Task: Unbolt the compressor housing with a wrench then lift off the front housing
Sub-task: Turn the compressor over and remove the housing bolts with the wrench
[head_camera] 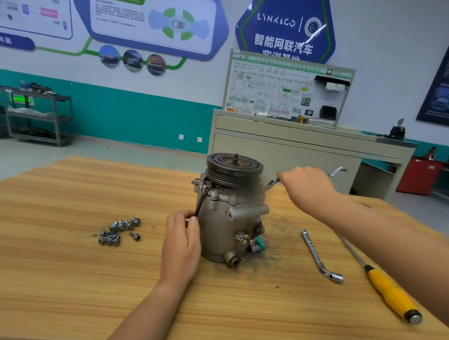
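Compressor (233,220) upright near the middle of the wooden table (69,277), pulley (235,168) uppermost: cast metal, judged heavy, rigid and probably greasy, so steady the body and lift the front housing by its flange ears, not the pulley. Left hand (181,237) pinches a black strand (199,207) at the body's left side, cable or tool I cannot tell; right hand (305,184) is wrapped round the wrench (271,184) at the upper right flange. Bolt under the wrench head is blurred, far-side bolts are hidden, and the fist covers the shank.
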`<state>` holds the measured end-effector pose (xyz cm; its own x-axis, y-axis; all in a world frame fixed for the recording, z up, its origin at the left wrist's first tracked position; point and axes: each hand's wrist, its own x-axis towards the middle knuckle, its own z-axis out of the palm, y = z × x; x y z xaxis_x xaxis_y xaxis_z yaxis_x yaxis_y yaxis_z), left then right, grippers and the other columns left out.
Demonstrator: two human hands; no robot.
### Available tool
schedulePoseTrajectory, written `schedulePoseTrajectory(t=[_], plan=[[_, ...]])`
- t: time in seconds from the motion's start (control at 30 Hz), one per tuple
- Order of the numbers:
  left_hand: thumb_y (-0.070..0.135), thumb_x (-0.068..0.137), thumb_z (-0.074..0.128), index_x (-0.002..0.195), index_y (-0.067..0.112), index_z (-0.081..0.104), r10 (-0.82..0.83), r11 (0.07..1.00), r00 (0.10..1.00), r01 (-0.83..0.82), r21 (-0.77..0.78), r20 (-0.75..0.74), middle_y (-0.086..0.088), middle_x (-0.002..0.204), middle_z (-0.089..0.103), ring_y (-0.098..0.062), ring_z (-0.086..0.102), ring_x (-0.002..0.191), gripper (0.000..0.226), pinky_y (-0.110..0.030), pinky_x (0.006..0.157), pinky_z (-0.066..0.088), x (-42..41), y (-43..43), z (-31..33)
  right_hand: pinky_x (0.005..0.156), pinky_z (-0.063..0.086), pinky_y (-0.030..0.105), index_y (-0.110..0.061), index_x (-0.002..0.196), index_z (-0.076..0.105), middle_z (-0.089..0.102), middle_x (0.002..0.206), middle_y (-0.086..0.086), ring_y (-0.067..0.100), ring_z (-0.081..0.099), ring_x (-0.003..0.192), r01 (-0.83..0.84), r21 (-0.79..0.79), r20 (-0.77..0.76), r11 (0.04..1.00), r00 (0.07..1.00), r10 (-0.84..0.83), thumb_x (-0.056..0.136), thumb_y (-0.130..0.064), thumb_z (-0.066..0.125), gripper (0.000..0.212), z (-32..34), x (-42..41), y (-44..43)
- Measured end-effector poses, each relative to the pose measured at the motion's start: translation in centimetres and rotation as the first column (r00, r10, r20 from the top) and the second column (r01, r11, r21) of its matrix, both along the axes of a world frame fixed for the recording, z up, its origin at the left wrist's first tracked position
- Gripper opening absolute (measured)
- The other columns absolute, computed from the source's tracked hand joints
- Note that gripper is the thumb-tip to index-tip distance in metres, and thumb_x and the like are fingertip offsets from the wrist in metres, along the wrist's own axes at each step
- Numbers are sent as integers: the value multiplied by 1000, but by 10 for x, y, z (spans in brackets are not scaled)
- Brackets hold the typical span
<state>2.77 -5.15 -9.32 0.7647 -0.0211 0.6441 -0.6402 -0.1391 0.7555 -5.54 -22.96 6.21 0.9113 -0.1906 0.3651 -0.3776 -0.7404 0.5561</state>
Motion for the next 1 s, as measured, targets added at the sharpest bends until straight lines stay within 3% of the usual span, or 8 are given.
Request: schedulePoseTrajectory(t=[0.27,0.4,0.47,0.63,0.77,0.83,0.9,1.0], plan=[[14,96,41,113,7,54,-22,1000,995,21,-11,-93,-6,109,53,-1,43,93,22,-5,74,30,2,0,-2,59,34,30,-6,108,51,63,93,12,31,59,84,-152,263,307,953,949,67,91,1,40,21,-18,25,-14],[17,97,39,114,8,54,-41,999,991,39,-18,-128,-5,110,53,-2,44,94,24,-10,76,29,1,2,-1,65,41,30,-5,113,55,64,94,13,28,58,81,-327,603,596,728,791,-139,97,-17,43,24,-15,7,-18],[17,97,39,114,7,54,-42,999,991,40,-12,-124,-5,110,53,-4,44,95,24,-11,76,29,1,1,-1,71,48,34,-6,114,54,65,97,12,26,60,85,-292,629,522,720,845,-114,97,-19,43,25,-19,-3,-15],[22,96,38,116,11,52,-65,998,984,61,-27,-165,-4,111,53,-7,46,97,26,-16,77,30,3,0,-2,52,42,31,-11,125,41,51,68,0,21,53,63,-132,481,309,867,951,-27,98,-17,35,28,-35,-22,-4],[21,97,40,124,10,48,-65,997,981,58,-45,-184,-3,118,52,-6,46,102,30,-15,81,31,2,1,-1,60,44,33,-15,116,48,57,79,2,24,57,74,-152,574,298,804,954,-33,98,-23,34,24,-42,-41,-2],[21,97,40,128,10,45,-62,998,986,57,-37,-156,-1,119,49,11,44,92,33,-5,75,30,0,2,-1,52,36,32,-15,103,51,53,68,-1,23,54,64,-337,549,479,765,877,42,98,-26,35,20,-49,-47,2],[23,97,39,131,12,43,-52,998,992,49,-32,-112,1,118,46,21,42,91,35,-3,74,31,-5,4,1,47,30,32,-14,88,48,46,58,-4,20,47,54,-542,481,697,689,713,74,98,-24,38,17,-56,-46,9],[30,94,39,128,10,45,-18,1000,1000,18,-20,4,1,117,44,12,43,99,40,-12,85,31,-16,10,7,48,28,30,-14,74,43,37,53,-9,7,38,48,-720,436,868,540,495,-40,96,-15,43,22,-68,-34,21]])
